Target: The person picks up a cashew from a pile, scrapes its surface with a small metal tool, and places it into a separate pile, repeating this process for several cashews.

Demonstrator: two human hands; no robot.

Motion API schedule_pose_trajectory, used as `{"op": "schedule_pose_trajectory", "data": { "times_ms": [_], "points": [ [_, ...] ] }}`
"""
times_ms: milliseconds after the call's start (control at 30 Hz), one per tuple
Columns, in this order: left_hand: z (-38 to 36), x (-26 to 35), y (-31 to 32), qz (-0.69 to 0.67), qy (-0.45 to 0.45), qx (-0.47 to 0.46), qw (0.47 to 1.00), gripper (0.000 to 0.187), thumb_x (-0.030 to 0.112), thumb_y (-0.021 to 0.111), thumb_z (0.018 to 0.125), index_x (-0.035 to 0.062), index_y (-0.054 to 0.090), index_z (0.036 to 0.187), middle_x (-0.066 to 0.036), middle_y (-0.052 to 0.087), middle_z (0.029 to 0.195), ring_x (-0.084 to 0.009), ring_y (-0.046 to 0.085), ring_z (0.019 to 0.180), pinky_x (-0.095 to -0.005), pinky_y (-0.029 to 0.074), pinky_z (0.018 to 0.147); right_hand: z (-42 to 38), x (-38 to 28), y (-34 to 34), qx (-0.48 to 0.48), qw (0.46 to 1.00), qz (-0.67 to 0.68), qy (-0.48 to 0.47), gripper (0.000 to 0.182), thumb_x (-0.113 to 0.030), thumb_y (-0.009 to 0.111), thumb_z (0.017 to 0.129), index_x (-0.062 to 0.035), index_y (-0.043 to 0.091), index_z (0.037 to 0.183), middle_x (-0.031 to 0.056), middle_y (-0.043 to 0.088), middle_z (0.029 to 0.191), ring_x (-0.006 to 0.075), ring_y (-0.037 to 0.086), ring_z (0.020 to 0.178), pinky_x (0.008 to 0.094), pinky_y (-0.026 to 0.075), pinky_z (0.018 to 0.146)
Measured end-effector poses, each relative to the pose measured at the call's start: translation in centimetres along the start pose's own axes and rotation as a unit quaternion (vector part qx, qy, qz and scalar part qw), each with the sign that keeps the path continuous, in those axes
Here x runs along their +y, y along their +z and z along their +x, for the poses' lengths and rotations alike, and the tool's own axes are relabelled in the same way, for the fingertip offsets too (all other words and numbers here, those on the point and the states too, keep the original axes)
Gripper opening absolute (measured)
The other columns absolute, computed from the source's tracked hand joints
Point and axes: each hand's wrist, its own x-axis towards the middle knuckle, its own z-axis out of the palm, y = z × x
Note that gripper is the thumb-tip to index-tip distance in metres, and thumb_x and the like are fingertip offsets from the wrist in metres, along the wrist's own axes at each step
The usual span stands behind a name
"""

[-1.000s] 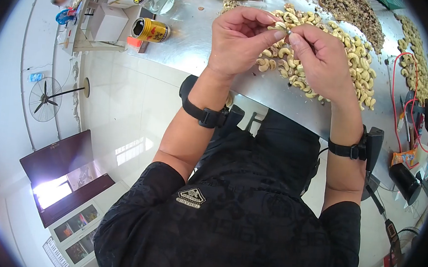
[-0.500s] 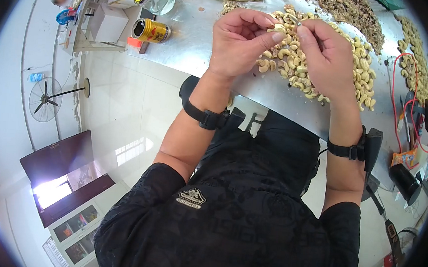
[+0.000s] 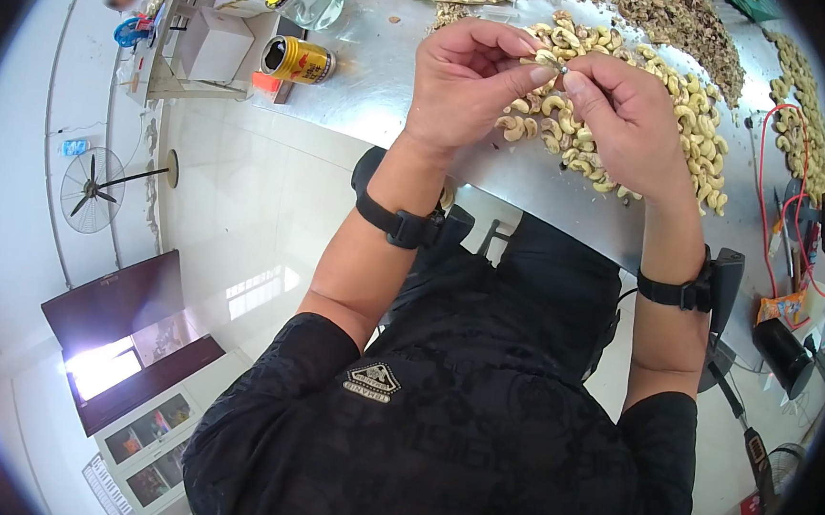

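One pale curved cashew (image 3: 544, 58) is pinched in the grip of the left hand (image 3: 465, 84); the right hand (image 3: 632, 129) pinches a small metallic tool (image 3: 563, 70), the next move likely needing steady fingertips

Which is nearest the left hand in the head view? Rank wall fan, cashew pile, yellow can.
1. Cashew pile, just right of the left hand
2. Yellow can, left on the table
3. Wall fan, far left, beyond the table
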Motion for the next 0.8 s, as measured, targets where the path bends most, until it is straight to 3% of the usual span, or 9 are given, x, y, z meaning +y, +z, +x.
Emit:
{"op": "schedule_pose_trajectory", "data": {
  "times_ms": [167,267,367,467,567,800],
  "points": [
    [0.1,-0.2,-0.6,0.002,0.007,-0.017,1.0,0.027,-0.015,0.073,0.083,0.0021,0.064,0.102,-0.013,0.07,0.106,-0.0184,0.07,0.097,-0.0295,0.062,0.083,0.0,0.3,-0.1,-0.017,1.0,0.013,0.009,0.014,-0.012,0.062,0.096,0.0002,0.065,0.09,0.0031,0.051,0.062,0.0109,0.045,0.059,0.0303,0.039,0.055],
    [0.2,-0.2,-0.7,-0.009,0.002,-0.013,1.0,0.028,-0.016,0.072,0.083,0.0023,0.064,0.102,-0.013,0.07,0.106,-0.019,0.07,0.097,-0.0303,0.062,0.084,0.0,-0.2,0.7,0.027,1.0,0.012,-0.005,0.014,-0.012,0.063,0.096,0.0004,0.066,0.093,0.0031,0.052,0.063,0.0095,0.046,0.059,0.0288,0.04,0.056],
    [0.3,0.3,-0.1,-0.05,-0.003,0.006,0.999,0.024,-0.012,0.076,0.081,0.0015,0.065,0.098,-0.01,0.07,0.103,-0.0139,0.069,0.091,-0.0263,0.06,0.079,0.2,-0.3,1.8,0.161,0.986,-0.04,0.005,0.013,-0.013,0.063,0.097,0.0001,0.068,0.097,0.003,0.055,0.065,0.0083,0.048,0.061,0.0271,0.042,0.057],
    [0.4,-0.4,0.4,-0.077,-0.009,0.043,0.996,0.024,-0.009,0.078,0.081,0.0014,0.065,0.098,-0.008,0.07,0.102,-0.0111,0.068,0.087,-0.0239,0.06,0.076,0.3,0.4,1.3,0.173,0.985,0.007,-0.014,0.014,-0.013,0.064,0.097,-0.0003,0.069,0.099,0.0027,0.059,0.067,0.008,0.051,0.061,0.0263,0.043,0.057],
    [0.3,-0.6,0.1,-0.089,-0.009,0.061,0.994,0.024,-0.009,0.077,0.082,0.0015,0.065,0.1,-0.008,0.069,0.101,-0.0111,0.068,0.085,-0.0238,0.06,0.076,0.1,0.5,1.3,0.114,0.993,0.01,-0.018,0.013,-0.013,0.064,0.096,-0.0007,0.069,0.1,0.0022,0.06,0.068,0.008,0.051,0.061,0.0264,0.043,0.056],
    [0.3,-0.3,1.2,-0.124,-0.03,0.083,0.988,0.022,-0.008,0.074,0.086,0.0,0.065,0.105,-0.007,0.069,0.098,-0.0119,0.068,0.083,-0.0248,0.06,0.077,0.0,0.0,1.3,0.075,0.997,0.003,-0.011,0.014,-0.013,0.063,0.096,-0.0009,0.069,0.098,0.0024,0.057,0.065,0.0089,0.049,0.059,0.0281,0.042,0.055]
  ]
}}
